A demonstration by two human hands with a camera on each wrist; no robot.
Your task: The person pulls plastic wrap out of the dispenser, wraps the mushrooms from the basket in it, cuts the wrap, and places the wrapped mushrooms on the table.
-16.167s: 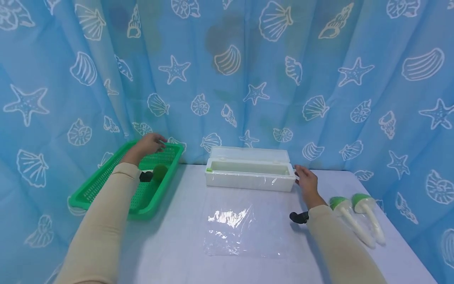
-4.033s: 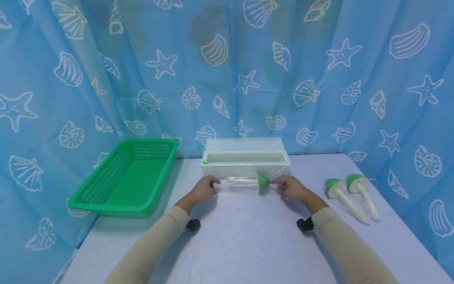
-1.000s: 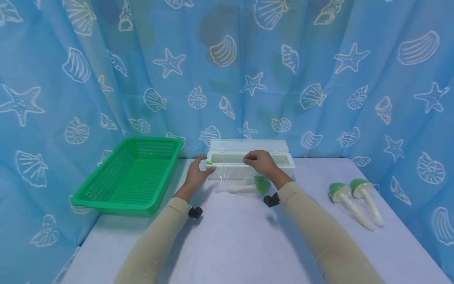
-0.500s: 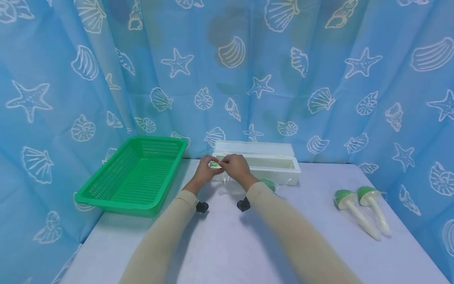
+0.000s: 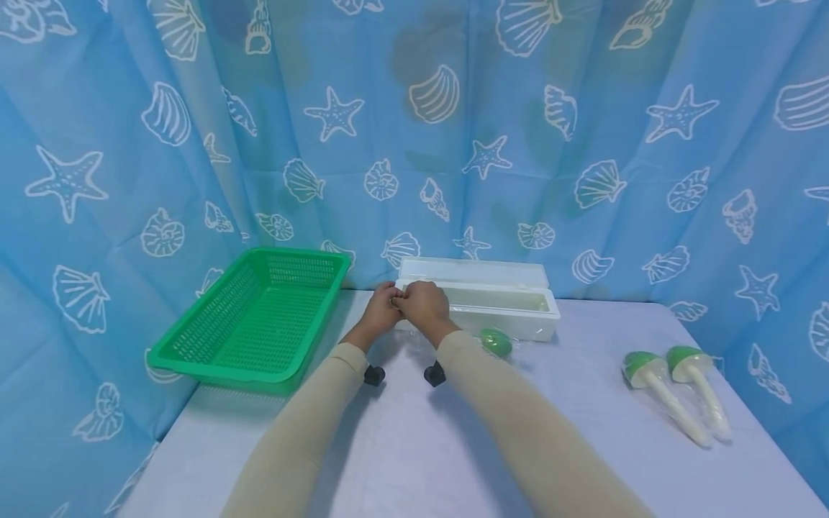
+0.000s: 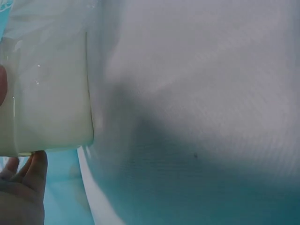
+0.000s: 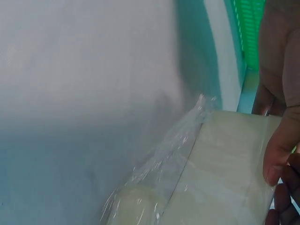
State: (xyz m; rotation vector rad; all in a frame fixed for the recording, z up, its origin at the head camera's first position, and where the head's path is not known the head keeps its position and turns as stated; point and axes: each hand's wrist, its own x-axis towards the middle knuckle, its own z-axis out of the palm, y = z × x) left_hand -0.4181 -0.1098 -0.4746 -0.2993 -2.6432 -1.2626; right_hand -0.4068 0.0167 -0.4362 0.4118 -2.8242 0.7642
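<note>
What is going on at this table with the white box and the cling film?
A person has both hands, the left hand and the right hand, together at the left end of an open white film dispenser box. Clear cling film trails from it over a green-capped toy mushroom lying just in front. Two more wrapped mushrooms lie to the right, and a green basket sits on the left.

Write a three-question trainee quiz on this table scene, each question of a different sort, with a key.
1. True or false: both hands meet at the left end of the white dispenser box.
2. How many wrapped mushrooms lie at the table's right side? A) one B) two C) four
3. Fill in: the green basket holds ____.

Key: 1 true, left hand and right hand together; 2 B; 3 nothing.
</note>
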